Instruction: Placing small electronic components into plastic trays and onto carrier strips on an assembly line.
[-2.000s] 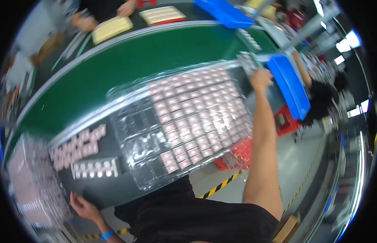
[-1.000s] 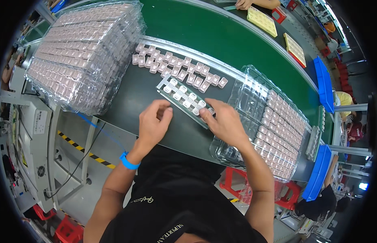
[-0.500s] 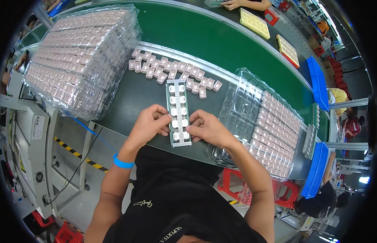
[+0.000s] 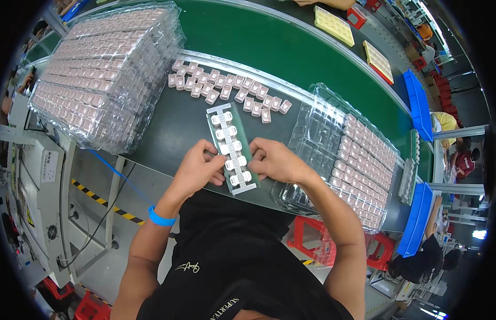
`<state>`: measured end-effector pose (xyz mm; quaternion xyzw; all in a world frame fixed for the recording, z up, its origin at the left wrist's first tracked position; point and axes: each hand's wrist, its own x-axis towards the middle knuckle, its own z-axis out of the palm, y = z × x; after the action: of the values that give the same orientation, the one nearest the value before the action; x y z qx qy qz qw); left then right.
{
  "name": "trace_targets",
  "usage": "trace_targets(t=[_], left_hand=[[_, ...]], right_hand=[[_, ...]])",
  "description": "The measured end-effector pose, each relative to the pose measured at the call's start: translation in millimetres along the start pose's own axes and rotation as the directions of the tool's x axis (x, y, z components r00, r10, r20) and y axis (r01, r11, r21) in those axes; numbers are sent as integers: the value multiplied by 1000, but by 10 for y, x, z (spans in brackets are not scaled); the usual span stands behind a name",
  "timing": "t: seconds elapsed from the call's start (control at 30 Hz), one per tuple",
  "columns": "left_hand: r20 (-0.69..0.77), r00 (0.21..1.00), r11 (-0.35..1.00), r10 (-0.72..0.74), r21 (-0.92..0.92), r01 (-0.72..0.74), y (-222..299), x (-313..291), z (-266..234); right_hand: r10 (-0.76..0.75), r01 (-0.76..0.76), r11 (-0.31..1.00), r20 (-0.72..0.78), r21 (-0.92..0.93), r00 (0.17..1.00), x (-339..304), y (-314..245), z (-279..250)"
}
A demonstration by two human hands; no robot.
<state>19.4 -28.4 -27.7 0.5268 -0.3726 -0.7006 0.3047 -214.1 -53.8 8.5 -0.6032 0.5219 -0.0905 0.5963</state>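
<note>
Both hands are closing on one long rack [image 4: 230,146] over the worktop [image 4: 165,138], near the middle of its near edge: the left hand [image 4: 200,166] is gripping the rack's left side with thumb and bent fingers, and the right hand [image 4: 275,161] is pinching the green base along the right side. The hands are staying apart, with the rack lying between them, its far end leaning left. A row of white cases is sitting along the rack's pale frame. Loose pink cases [image 4: 225,92] are lying beyond it, scattered beside the worktop's far edge, where a metal rail [image 4: 205,57] is running alongside the green belt [image 4: 248,40]. At the left end, a tall stack of clear trays [image 4: 98,80] full of pink cases is standing. Towards the right end, a clear tray [image 4: 316,130] is holding rows of pink cases in its right part, while a blue bin [image 4: 416,218] is resting past it, by the near right corner.
</note>
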Motion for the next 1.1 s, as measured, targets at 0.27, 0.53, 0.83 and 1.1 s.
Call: trace_targets(t=[0.27, 0.53, 0.83, 1.1], left_hand=[[-114, 991, 993, 70, 102, -58, -124, -39, -26], [-263, 935, 970, 236, 120, -211, 170, -484, -153], [-84, 906, 877, 415, -227, -423, 483, -288, 564], [-108, 847, 803, 521, -274, -529, 503, -164, 867]], right_hand=[[-62, 32, 987, -191, -155, 980, -135, 73, 62], [-394, 340, 919, -501, -199, 771, -470, -334, 198], [-643, 465, 766, -506, -444, 576, -548, -293, 484], [-688, 560, 726, -441, -399, 577, -699, -23, 114]])
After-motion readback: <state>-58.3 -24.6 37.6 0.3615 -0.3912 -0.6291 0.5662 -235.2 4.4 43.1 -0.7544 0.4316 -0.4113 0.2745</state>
